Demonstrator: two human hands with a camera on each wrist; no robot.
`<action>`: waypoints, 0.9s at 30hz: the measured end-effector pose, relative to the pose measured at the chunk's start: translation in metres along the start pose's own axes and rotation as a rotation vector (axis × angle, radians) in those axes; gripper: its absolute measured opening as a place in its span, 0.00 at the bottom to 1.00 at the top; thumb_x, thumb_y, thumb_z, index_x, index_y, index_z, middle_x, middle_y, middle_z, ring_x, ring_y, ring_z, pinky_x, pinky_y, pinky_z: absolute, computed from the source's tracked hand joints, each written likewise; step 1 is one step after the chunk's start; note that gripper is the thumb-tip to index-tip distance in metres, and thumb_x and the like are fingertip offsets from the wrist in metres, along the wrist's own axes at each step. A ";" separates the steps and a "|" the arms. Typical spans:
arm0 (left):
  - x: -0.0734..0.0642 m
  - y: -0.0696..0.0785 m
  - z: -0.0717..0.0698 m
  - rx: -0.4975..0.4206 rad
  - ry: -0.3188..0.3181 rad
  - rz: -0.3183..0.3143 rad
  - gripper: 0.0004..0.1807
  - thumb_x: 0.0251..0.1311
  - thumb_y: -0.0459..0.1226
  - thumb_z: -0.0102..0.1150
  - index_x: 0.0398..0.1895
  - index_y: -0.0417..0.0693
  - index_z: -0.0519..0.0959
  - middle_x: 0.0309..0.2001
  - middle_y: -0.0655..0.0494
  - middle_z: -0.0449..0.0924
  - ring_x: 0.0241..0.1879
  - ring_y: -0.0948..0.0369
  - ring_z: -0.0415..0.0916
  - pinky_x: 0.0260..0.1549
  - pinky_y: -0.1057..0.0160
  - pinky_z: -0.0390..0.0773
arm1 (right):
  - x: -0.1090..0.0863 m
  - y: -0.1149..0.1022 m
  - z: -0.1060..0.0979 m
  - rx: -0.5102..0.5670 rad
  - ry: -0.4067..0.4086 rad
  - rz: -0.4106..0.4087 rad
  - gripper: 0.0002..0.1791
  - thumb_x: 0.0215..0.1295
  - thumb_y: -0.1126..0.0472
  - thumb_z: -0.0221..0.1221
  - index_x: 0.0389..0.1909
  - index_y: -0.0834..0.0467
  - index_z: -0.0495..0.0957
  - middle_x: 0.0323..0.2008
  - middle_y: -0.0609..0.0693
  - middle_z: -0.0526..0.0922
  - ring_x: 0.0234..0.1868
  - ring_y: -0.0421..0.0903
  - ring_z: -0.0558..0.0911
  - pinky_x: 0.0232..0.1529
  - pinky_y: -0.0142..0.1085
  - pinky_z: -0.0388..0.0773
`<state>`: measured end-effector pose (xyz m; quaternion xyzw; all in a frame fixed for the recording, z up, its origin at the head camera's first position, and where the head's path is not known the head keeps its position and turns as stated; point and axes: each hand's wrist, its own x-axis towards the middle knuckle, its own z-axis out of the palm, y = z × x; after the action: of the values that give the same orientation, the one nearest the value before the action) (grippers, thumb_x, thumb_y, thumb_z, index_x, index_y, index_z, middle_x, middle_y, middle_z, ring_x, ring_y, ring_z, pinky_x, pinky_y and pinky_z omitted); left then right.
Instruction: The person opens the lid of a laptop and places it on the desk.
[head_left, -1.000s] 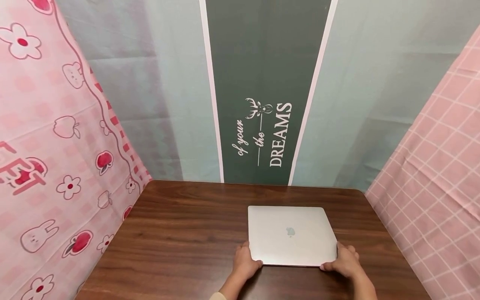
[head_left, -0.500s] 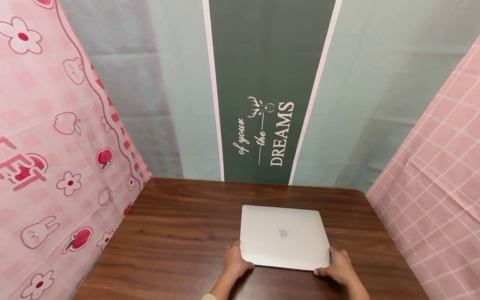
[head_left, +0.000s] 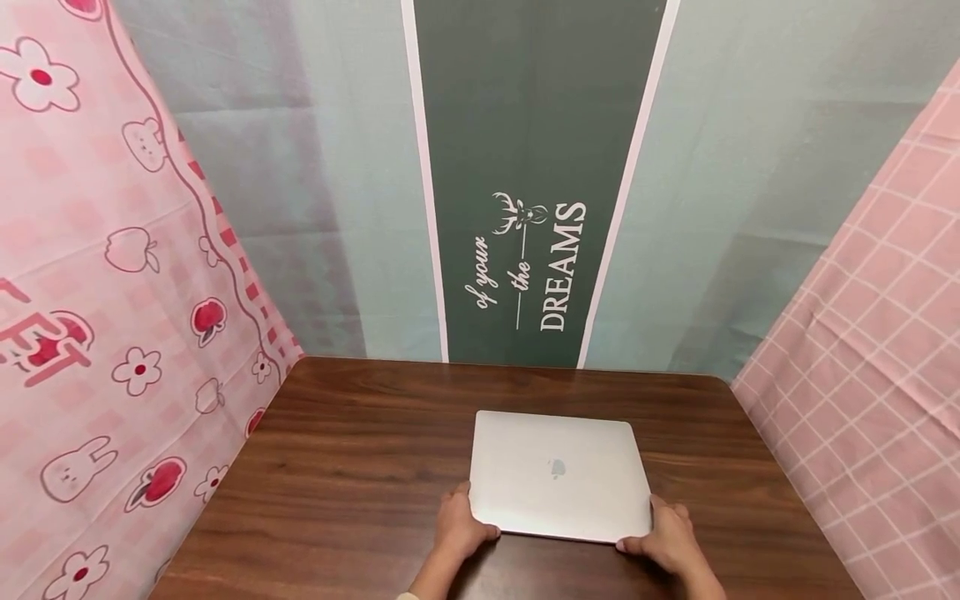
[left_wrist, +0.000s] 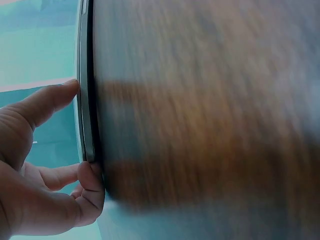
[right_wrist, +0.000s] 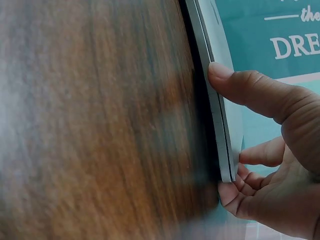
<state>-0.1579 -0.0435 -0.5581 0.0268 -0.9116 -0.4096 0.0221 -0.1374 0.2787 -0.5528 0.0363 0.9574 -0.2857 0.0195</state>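
A closed silver laptop [head_left: 558,479] with an apple logo on its lid lies on the wooden table, turned slightly clockwise. At its near left corner, my left hand [head_left: 459,525] grips it, thumb on the front edge and fingers round the left side. My right hand [head_left: 663,537] holds the near right corner in the same way. Up close in the left wrist view, the thumb [left_wrist: 60,97] presses the laptop's edge [left_wrist: 86,120] and the fingers curl at the corner. The right wrist view has the right thumb [right_wrist: 240,85] against the front edge [right_wrist: 217,112], fingers bent round the corner.
The brown wooden table [head_left: 337,467] extends to both sides of the laptop. Behind it hangs a grey-green cloth [head_left: 517,125] with white lettering. A pink patterned cloth [head_left: 165,333] borders the left, and a pink checked cloth [head_left: 862,333] the right.
The laptop has slid left across the table with both hands on it, and its right side has turned slightly nearer. Its movement over the last half second is small.
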 end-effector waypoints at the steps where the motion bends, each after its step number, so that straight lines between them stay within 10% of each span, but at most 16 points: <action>1: 0.000 -0.001 -0.001 0.005 0.003 0.000 0.48 0.17 0.36 0.81 0.52 0.28 0.71 0.39 0.34 0.72 0.39 0.41 0.73 0.41 0.49 0.75 | 0.000 -0.001 0.001 -0.002 0.005 -0.003 0.58 0.25 0.48 0.78 0.52 0.83 0.63 0.47 0.75 0.72 0.48 0.65 0.65 0.50 0.58 0.64; 27: -0.001 -0.024 -0.026 0.045 0.038 -0.014 0.48 0.14 0.36 0.81 0.50 0.30 0.73 0.37 0.36 0.72 0.38 0.42 0.73 0.40 0.47 0.74 | -0.006 -0.024 0.020 0.076 0.049 -0.061 0.54 0.23 0.53 0.79 0.50 0.82 0.67 0.44 0.71 0.75 0.48 0.61 0.69 0.48 0.51 0.69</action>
<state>-0.1540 -0.0787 -0.5590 0.0412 -0.9198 -0.3886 0.0359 -0.1334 0.2475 -0.5561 0.0146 0.9468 -0.3213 -0.0139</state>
